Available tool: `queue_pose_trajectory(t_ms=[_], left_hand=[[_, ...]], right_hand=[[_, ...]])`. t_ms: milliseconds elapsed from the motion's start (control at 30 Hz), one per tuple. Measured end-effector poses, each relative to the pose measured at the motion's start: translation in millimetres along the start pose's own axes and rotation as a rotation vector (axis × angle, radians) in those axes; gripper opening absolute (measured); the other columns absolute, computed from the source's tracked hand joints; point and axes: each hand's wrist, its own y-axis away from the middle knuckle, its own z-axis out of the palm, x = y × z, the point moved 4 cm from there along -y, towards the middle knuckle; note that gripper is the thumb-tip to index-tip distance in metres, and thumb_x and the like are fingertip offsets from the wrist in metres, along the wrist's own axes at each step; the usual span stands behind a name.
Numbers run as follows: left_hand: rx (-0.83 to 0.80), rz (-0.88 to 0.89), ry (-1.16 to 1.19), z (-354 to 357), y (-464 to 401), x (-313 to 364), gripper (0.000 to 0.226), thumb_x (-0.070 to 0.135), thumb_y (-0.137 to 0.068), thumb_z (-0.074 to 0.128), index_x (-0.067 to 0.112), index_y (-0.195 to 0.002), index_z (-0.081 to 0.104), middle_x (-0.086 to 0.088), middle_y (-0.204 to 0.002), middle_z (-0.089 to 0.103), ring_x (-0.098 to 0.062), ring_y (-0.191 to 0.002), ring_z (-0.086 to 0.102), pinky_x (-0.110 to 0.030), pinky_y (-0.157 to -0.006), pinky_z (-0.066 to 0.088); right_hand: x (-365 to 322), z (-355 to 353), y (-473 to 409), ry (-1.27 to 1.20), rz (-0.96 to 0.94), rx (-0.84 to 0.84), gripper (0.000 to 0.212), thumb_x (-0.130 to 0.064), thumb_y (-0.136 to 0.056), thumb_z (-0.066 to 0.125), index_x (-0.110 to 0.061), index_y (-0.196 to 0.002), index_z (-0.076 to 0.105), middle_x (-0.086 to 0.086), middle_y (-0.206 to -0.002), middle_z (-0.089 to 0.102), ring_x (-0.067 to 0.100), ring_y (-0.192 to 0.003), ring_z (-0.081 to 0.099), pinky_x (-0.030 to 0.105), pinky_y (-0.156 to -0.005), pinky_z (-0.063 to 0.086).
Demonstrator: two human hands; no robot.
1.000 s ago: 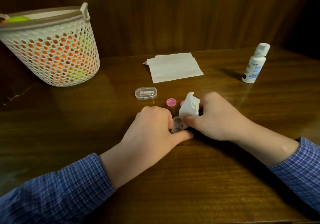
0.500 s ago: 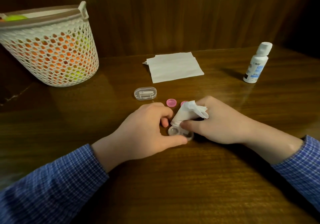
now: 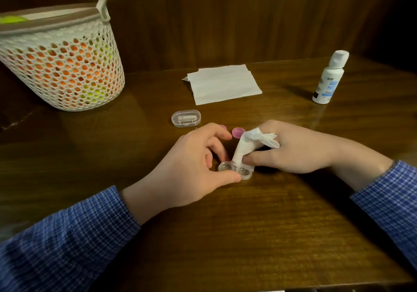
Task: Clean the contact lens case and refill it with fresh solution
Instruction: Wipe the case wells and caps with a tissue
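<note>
— Where are the hands?

— Near the middle of the wooden table (image 3: 225, 235). The left hand (image 3: 191, 170) pinches the clear contact lens case (image 3: 235, 171) between thumb and curled fingers, thumb on its near rim. The case lies flat on the wood with both wells uncapped.

— And the other one?

— The right hand (image 3: 291, 149) grips a twisted white tissue (image 3: 248, 146), fingers curled round it. The narrow end of the tissue comes down onto the far edge of the case, about where the two wells join; whether it reaches inside a well, I cannot tell.

— The caps?

— Two pink caps at twelve o'clock from the case, lying on the table. One pink cap (image 3: 238, 132) sits just beside the tissue; the other pink cap (image 3: 223, 127) is mostly hidden behind the left fingers.

— Further out?

— A small clear oval box (image 3: 186, 118) at eleven o'clock from the case, with something pale inside. Beyond it, at twelve, a flat sheet of white tissue paper (image 3: 223, 84). At two o'clock, well apart, the white solution bottle (image 3: 329, 78) stands upright, capped. At ten o'clock, far off, a white mesh basket (image 3: 61, 61) shows orange and yellow-green through its holes. Both sleeves are blue check.
</note>
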Motion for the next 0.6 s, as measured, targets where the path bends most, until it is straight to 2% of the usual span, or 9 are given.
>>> queue_pose_trajectory(t_ms=[100,133,200,233,333,400,467,533,600], left_hand=[[0.007,-0.004,-0.021,2.3,1.3,0.8,0.058,0.036,-0.076,0.088,0.034,-0.127,0.061,0.024,-0.093,0.069,-0.018,-0.066,0.062,-0.034,-0.057,0.057],[0.012,-0.012,-0.033,3.5,2.0,0.5,0.056,0.037,-0.077,0.087,0.033,-0.127,0.061,0.025,-0.093,0.068,-0.017,-0.065,0.062,-0.031,-0.054,0.056],[0.034,-0.025,-0.067,5.6,4.1,-0.9,0.056,0.039,-0.08,0.085,0.032,-0.129,0.061,0.027,-0.092,0.067,-0.009,-0.065,0.064,-0.018,-0.05,0.05],[0.05,-0.029,-0.087,6.5,4.7,-1.2,0.056,0.04,-0.08,0.084,0.032,-0.13,0.06,0.028,-0.091,0.067,-0.002,-0.067,0.064,-0.012,-0.05,0.047],[0.111,-0.038,-0.13,7.5,5.0,-1.5,0.057,0.045,-0.081,0.082,0.034,-0.13,0.055,0.025,-0.086,0.066,0.011,-0.071,0.063,-0.005,-0.052,0.044],[0.153,-0.051,-0.154,6.2,4.2,-1.4,0.065,0.05,-0.079,0.081,0.035,-0.134,0.051,0.016,-0.075,0.066,0.013,-0.073,0.062,-0.009,-0.049,0.045],[0.176,-0.051,-0.177,5.4,3.6,0.0,0.073,0.055,-0.076,0.081,0.035,-0.137,0.047,0.014,-0.074,0.065,0.015,-0.079,0.061,-0.012,-0.051,0.047],[0.178,-0.042,-0.185,5.6,3.1,2.7,0.077,0.058,-0.074,0.08,0.035,-0.139,0.044,0.016,-0.077,0.064,0.013,-0.082,0.061,-0.013,-0.054,0.05],[0.161,-0.023,-0.213,5.7,3.5,5.9,0.081,0.067,-0.072,0.076,0.037,-0.139,0.042,0.019,-0.082,0.061,0.008,-0.08,0.062,-0.013,-0.056,0.051]], right_hand=[[1.4,-1.3,1.4,0.02,0.001,0.006,0.014,-0.02,-0.096,0.066,-0.009,-0.096,0.073,0.009,-0.086,0.074,0.027,-0.076,0.068,0.047,-0.072,0.055],[2.6,-2.0,1.9,0.023,0.005,0.028,0.014,-0.021,-0.095,0.067,-0.008,-0.091,0.072,0.008,-0.081,0.072,0.023,-0.071,0.067,0.04,-0.066,0.055],[4.3,-2.6,2.0,0.018,0.006,0.087,0.018,-0.021,-0.093,0.069,-0.008,-0.081,0.07,0.007,-0.071,0.067,0.012,-0.057,0.06,0.023,-0.051,0.046],[5.0,-1.9,1.4,0.016,0.013,0.111,0.019,-0.021,-0.093,0.07,-0.008,-0.079,0.07,0.007,-0.068,0.066,0.009,-0.054,0.056,0.02,-0.049,0.043],[9.7,1.1,-0.7,-0.003,0.071,0.187,0.016,-0.025,-0.091,0.073,-0.013,-0.08,0.073,0.007,-0.068,0.068,0.012,-0.053,0.058,0.018,-0.046,0.042],[11.2,3.4,-1.6,-0.018,0.11,0.237,0.017,-0.027,-0.09,0.073,-0.015,-0.079,0.073,0.007,-0.067,0.068,0.016,-0.056,0.061,0.017,-0.045,0.043],[10.3,6.3,-3.5,-0.032,0.123,0.288,0.019,-0.024,-0.09,0.074,-0.014,-0.074,0.071,0.005,-0.063,0.066,0.01,-0.051,0.059,0.014,-0.043,0.041],[9.3,8.5,-5.0,-0.054,0.134,0.322,0.018,-0.023,-0.089,0.075,-0.012,-0.074,0.07,0.004,-0.065,0.066,0.006,-0.05,0.057,0.012,-0.042,0.04],[9.4,10.0,-5.8,-0.078,0.145,0.337,0.016,-0.023,-0.089,0.075,-0.012,-0.078,0.071,-0.002,-0.071,0.067,0.01,-0.055,0.06,0.011,-0.043,0.041]])
